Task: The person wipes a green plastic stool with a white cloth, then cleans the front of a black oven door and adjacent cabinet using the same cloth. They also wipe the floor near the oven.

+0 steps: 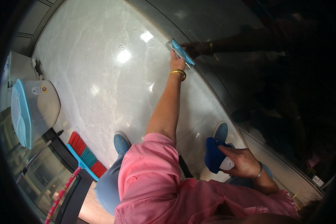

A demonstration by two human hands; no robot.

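My left hand (178,62), with a gold bangle at the wrist, reaches far forward. Its fingers are on a small rectangular piece (182,53), blue with clear or silvery edges, set against a dark glossy panel (212,72). The hand and piece are mirrored in that panel. What exactly the piece is, I cannot tell. Close to my body on the right, my right hand (240,162) grips a bunched dark blue cloth (213,156). A bit of white shows between cloth and palm. A silver bracelet circles that wrist.
Glossy pale tile (100,70) covers the floor between my shoes. On the left stands a clear plastic bin (46,103) with a light blue lid, beside a white container (22,67). A broom (86,156) with red and teal bristles leans nearer me, by a dark-framed glass surface (42,173).
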